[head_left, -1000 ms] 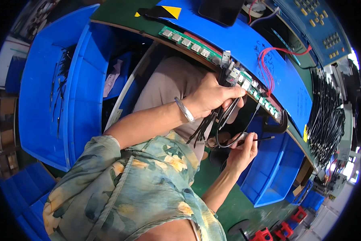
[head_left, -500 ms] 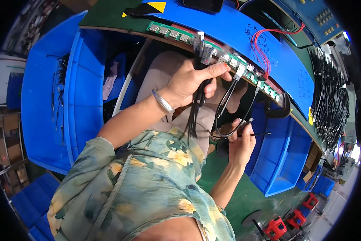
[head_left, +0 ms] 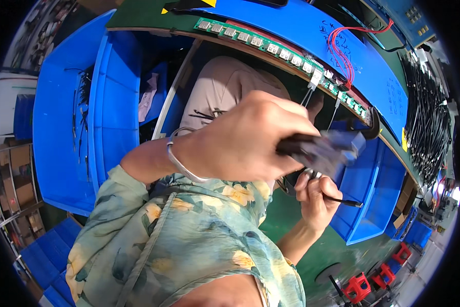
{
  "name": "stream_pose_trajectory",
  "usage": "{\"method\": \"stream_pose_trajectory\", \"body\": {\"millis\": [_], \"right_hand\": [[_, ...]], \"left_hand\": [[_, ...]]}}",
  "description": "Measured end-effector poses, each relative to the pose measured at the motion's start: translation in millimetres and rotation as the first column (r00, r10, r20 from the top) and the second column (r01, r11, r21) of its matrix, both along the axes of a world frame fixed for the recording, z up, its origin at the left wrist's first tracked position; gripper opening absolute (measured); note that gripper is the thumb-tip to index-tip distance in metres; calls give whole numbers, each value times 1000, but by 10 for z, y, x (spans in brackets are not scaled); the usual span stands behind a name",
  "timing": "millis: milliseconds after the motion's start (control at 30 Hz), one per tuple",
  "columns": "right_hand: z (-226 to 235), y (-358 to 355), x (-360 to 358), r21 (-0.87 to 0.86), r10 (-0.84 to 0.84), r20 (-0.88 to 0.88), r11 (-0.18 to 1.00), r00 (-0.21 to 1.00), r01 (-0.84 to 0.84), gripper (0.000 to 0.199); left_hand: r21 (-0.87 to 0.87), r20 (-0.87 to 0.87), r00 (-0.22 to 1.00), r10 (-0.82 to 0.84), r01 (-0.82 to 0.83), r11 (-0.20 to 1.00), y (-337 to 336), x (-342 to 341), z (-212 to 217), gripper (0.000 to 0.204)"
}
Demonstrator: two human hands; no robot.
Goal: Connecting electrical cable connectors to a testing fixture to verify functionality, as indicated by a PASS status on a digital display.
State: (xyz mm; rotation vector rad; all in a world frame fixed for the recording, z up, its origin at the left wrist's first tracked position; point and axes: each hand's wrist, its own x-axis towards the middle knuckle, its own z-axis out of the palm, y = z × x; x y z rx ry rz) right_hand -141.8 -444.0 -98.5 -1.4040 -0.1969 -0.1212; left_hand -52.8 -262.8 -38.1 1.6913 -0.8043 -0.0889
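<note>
My left hand (head_left: 255,135) is closed round a bundle of black cables, held up toward me. The cables' plug ends (head_left: 337,151) are smeared by motion, and their tails (head_left: 207,115) stick out behind the wrist. Below and to the right, my right hand (head_left: 319,199) pinches a black cable (head_left: 346,202) whose end juts out to the right. Beyond both hands a long green circuit board (head_left: 242,37) with a row of metal sockets lies along the bench edge. A white-ended cable plug (head_left: 316,78) sits at this board, and a second lead (head_left: 337,102) hangs from it farther right.
Blue bins stand at the left (head_left: 61,128) and right (head_left: 360,204). A black clamp (head_left: 374,123) grips the bench edge by the board's right end. Red wires (head_left: 337,46) cross the blue bench mat (head_left: 291,25). Many black cables (head_left: 427,112) lie at far right, with red stools (head_left: 357,287) below.
My left hand has moved from the board down and right, bringing the cable bundle close to my right hand. My right hand has shifted slightly down and right.
</note>
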Motion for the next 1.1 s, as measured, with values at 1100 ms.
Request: {"method": "stream_pose_trajectory", "body": {"millis": [1100], "right_hand": [[47,49,692,236,-21,-272,968,962,88,40]], "left_hand": [[-114,-510,857,73,-151,982,172,32,-132,13]]}}
